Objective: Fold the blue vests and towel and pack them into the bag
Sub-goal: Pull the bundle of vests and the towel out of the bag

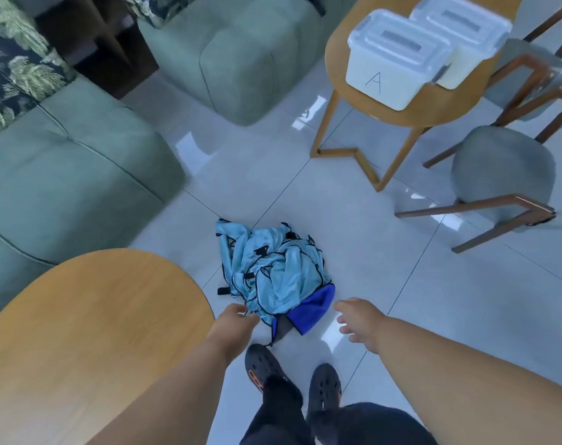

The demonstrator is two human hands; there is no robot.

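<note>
**newbie_packs:** so where's this at? Looks like nothing's folded yet.

**foldguy:** Yeah, very start I'd say. The light blue vests [273,268] are one crumpled heap on the floor [401,284], just ahead of the person's shoes [263,370]. A darker blue towel [315,308] pokes out from under the near right edge of the heap. Can't pick out a bag for sure; there's a grey bit under the towel, but it's too hidden to call.

**newbie_packs:** hands?

**foldguy:** Left hand [236,319] is right at the heap's near edge, fingers curled at the cloth. Touching it, but I can't tell if it's actually got a grip. Right hand [358,319] is loose and spread, holding nothing, just beside the towel.

**newbie_packs:** next move?

**foldguy:** My guess: lift one vest clear of the tangle and spread it flat, maybe on the wooden tabletop [96,316] to the left.
</note>
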